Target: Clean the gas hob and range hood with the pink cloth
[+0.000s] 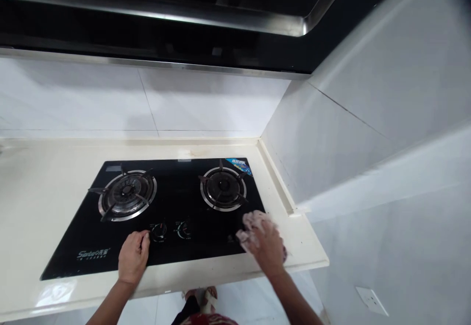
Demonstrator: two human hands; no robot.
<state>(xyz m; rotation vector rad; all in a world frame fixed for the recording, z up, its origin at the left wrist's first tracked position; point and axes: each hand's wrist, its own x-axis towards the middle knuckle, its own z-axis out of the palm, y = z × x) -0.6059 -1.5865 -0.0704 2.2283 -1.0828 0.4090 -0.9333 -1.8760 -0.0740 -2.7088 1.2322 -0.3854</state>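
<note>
A crumpled pale pinkish cloth [253, 227] is under my right hand [265, 246], pressed against the front right corner of the black glass gas stove [176, 241]. The hand is slightly blurred, with its fingers curled over the cloth. My left hand [134, 256] rests as a loose fist on the stove's front edge, just left of the left control knob [159, 230]. Nothing shows in that fist. The right control knob [184, 229] sits beside the left one. Behind them are the left burner [127, 190] and the right burner [223, 186], each with a metal ring and pan supports.
A cream countertop [29, 207] surrounds the stove, with a raised lip along the back. A dark range hood [165, 35] hangs low overhead. The tiled wall [349, 158] closes off the right side and carries a socket [371, 300]. A blue sticker [240, 165] marks the stove's far corner.
</note>
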